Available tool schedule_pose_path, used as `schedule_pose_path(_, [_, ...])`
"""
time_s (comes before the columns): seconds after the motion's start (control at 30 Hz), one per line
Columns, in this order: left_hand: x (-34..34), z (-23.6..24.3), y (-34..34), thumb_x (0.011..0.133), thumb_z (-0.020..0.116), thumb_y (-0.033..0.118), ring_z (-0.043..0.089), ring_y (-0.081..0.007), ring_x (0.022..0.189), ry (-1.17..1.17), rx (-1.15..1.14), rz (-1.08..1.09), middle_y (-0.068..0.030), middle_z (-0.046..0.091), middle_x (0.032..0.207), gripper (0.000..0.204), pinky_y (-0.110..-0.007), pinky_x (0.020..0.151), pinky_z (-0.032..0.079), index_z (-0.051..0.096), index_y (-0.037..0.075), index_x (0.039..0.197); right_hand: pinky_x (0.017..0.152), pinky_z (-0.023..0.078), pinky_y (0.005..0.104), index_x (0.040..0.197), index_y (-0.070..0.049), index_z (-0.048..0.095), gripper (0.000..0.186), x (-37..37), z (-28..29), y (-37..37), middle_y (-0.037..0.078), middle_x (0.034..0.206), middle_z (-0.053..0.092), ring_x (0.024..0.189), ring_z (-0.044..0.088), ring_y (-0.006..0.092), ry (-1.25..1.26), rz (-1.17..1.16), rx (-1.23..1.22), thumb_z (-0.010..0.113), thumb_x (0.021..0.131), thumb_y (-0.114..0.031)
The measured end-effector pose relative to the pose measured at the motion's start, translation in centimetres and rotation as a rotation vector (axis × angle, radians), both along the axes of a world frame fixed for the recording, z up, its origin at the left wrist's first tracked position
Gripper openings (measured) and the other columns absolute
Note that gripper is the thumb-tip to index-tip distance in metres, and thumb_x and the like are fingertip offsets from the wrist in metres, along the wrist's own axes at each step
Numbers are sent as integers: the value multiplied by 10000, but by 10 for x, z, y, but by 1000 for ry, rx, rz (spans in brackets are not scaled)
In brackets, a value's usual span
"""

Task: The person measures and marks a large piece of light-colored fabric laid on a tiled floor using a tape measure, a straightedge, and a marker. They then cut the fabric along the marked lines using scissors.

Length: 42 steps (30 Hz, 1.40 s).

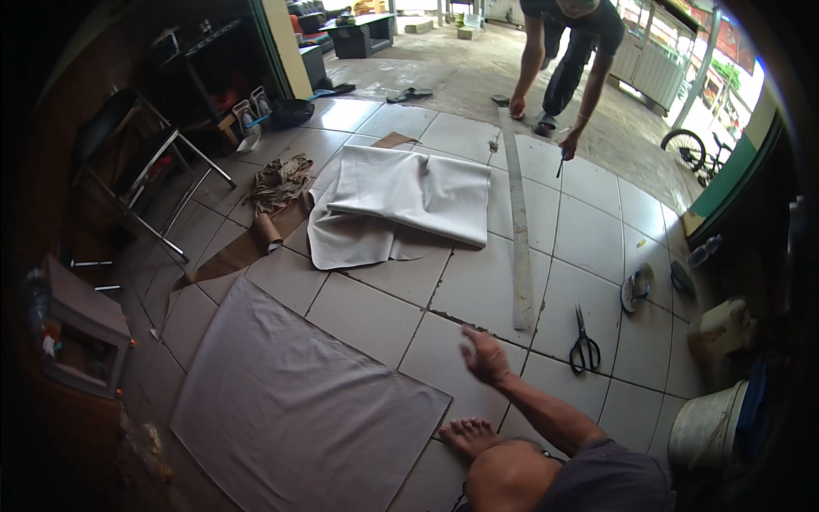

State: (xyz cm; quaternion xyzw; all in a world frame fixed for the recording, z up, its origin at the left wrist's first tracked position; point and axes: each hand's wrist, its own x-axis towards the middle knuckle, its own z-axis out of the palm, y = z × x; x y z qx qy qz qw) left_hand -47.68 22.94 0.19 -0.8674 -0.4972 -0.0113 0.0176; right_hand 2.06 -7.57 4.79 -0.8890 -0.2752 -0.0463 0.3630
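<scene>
One grey strip [519, 230] runs lengthwise near-to-far, ending near the right hand [486, 355].

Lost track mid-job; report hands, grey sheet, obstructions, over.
Right hand looks empty; left out of view. Grey sheet spread out, lightly wrinkled. Scissors lie right of the hand, long flat strip beyond.

We see a grey sheet [311, 401] with a smooth, rippled, faintly lustrous face, and a folded white sheet [414, 196] that looks like supple, satiny leathercloth. Beneath them we find glossy tiles [367, 311] with rough, chipped edges. To us the long straightedge [518, 239] seems dull, scuffed metal, the brown rag [280, 182] crumpled matt cloth, the scissor blades [580, 322] dark metal, and the bucket [704, 427] grubby, low-sheen plastic
</scene>
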Motion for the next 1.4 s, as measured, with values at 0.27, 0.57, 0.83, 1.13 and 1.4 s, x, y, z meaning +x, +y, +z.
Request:
schedule_pose_path(0.27, [-22,35,61,1089,494,350,534,-346,1357,-23,-375,-20,-205,548,1495,523,-488,1118,430,520,25,1497,999,518,489,1383,-21,565,457,154,-16,-109,228,1278,649,1193,627,410,231,-594,-59,641,971,-204])
schedule_pose_path(0.57, [-57,87,130,1071,544,347,573,-321,1314,-36,-775,57,-187,593,1456,516,-460,1088,463,555,21,1470,1099,454,515,1473,-16,488,586,284,-27,-150,288,1427,536,1314,524,470,178,-722,-99,650,977,-283])
schedule_pose_path(0.83, [-76,128,174,1072,554,348,590,-307,1306,75,-984,-34,-174,612,1453,514,-433,1080,477,565,23,1470,1089,435,530,1558,-177,463,709,308,-35,-110,151,1486,543,1333,519,361,179,-361,-365,633,971,-535])
schedule_pose_path(1.13, [63,174,114,1059,565,396,633,-357,1264,54,-930,-110,-196,675,1361,537,-431,1048,499,574,43,1464,921,498,512,1229,-29,623,462,235,-15,-72,250,1164,640,1055,607,424,3,-479,-44,681,972,-408])
schedule_pose_path(1.4, [235,194,-17,1110,517,349,532,-302,1369,-533,-1719,-52,-171,430,1563,628,-492,1109,480,265,83,1620,875,562,345,1275,-13,581,426,-68,66,78,129,1097,709,974,713,198,984,418,394,531,1094,-395])
